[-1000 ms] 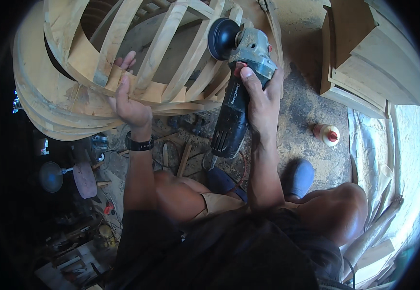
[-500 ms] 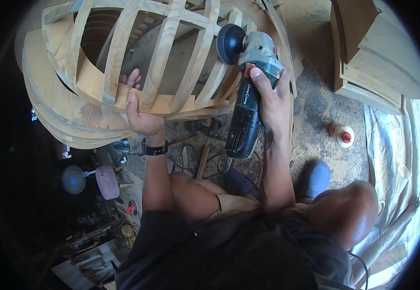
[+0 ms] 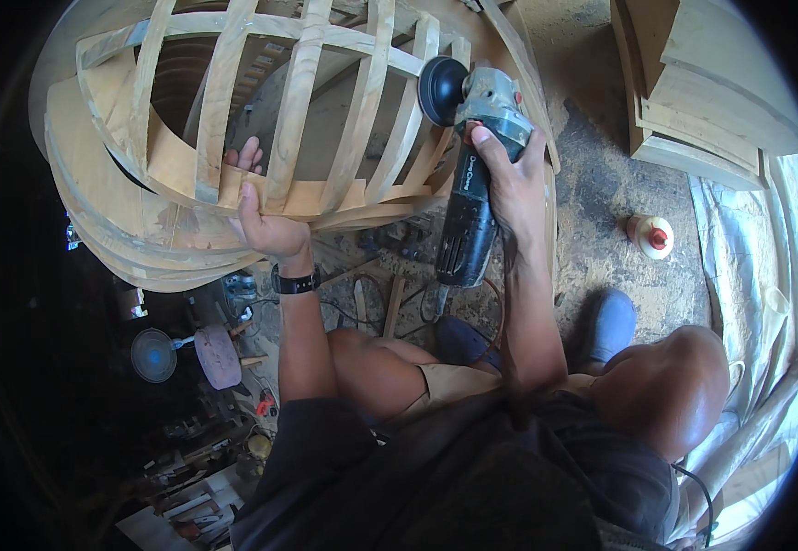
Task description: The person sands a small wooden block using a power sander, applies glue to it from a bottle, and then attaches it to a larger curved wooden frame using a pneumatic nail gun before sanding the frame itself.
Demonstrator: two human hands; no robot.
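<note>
My right hand (image 3: 514,184) is wrapped round the dark body of an angle grinder (image 3: 466,225), its thumb at the red switch near the grey head. A round black sanding disc (image 3: 442,90) on the grinder faces left, against or very close to a pale slat at the right of a curved wooden frame (image 3: 299,92). I cannot tell whether the disc spins. My left hand (image 3: 275,231) grips the frame's lower rail (image 3: 256,186) from below, thumb in front and fingers showing through the gap behind it. A dark watch is on that wrist.
A white bottle with a red cap (image 3: 651,237) stands on the stained floor at right. Beyond it is a wooden cabinet-like piece (image 3: 693,110), with silvery sheeting (image 3: 748,266) nearer. At lower left are a fan (image 3: 153,355), a stool (image 3: 218,356) and scattered tools; cords trail near my feet.
The grinder has shifted slightly down and right in view, its disc staying beside the right-hand slats. My left hand keeps its hold on the rail. The whole view has shifted a little.
</note>
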